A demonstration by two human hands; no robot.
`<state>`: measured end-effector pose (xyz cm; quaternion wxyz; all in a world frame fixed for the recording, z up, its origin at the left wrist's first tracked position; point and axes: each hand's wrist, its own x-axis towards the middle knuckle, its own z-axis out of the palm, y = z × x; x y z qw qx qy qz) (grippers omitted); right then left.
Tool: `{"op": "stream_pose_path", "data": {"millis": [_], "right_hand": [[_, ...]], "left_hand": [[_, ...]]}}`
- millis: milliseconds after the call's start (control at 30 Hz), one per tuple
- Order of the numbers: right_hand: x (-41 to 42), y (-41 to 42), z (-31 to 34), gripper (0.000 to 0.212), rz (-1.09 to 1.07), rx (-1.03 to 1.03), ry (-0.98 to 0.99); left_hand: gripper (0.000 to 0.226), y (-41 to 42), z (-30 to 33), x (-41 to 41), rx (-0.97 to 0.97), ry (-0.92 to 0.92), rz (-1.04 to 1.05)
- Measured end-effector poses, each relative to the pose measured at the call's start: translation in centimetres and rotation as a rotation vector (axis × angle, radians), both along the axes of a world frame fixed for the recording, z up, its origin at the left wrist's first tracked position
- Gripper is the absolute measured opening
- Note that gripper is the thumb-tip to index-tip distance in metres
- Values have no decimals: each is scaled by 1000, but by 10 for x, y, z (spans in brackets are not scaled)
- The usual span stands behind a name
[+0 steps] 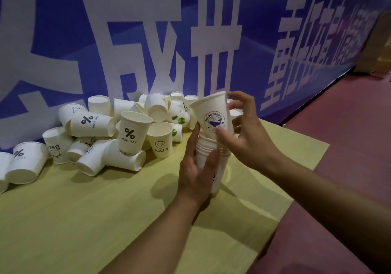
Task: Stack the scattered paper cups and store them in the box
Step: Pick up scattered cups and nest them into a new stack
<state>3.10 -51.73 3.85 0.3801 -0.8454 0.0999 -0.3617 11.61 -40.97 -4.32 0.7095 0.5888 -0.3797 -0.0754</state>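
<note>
The stack of cups [211, 157] stands near the desk's [84, 220] right edge, long axis upright, mouths up; the left hand [195, 172] wraps its fingers around it, hiding the base. The right hand [243, 132], fingers spread, apparently pinches the whale cup [213, 115], tilted slightly on top

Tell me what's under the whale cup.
A stack of nested cups, gripped by the left hand; the whale cup sits tilted in its top. The stack's base is hidden by that hand.
</note>
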Motion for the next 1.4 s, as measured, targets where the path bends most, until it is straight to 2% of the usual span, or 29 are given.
{"op": "stream_pose_path", "data": {"millis": [67,100,167,233,333,467,567,733,800,967,1200,1300,1400], "right_hand": [[3,-1,-2,80,69,43,35],[4,-1,-2,81,82,50,51],[6,-1,-4,71,67,-10,57],[9,-1,-9,52,58,-101,41],[13,0,-18,33,78,-110,33],[19,1,-17,39,54,-90,3],[28,-7,-14,40,-60,-93,-27],[45,-28,-24,37,-202,-267,408],[49,-31,-33,37,-193,-281,450],[52,-28,-34,23,-274,-257,359],[41,-38,-23,26,-294,-172,340],[31,-41,-9,27,-338,-156,205],[22,-43,6,29,-314,-32,9]], "left_hand": [[84,0,0,-1,-8,-4,16],[87,-1,0,-1,-22,-6,26],[92,-2,-1,0,-49,-20,57],[93,-2,-2,2,-73,-52,114],[86,0,0,3,-119,-39,206],[68,1,0,4,-156,5,301],[58,0,-1,8,-218,49,398],[63,-1,0,11,-263,146,512],[67,0,0,13,-249,180,533],[75,-1,0,14,-249,159,525],[59,-2,-2,13,-261,130,464],[56,-2,0,10,-245,77,410],[55,-2,-2,9,-215,32,353]]}}
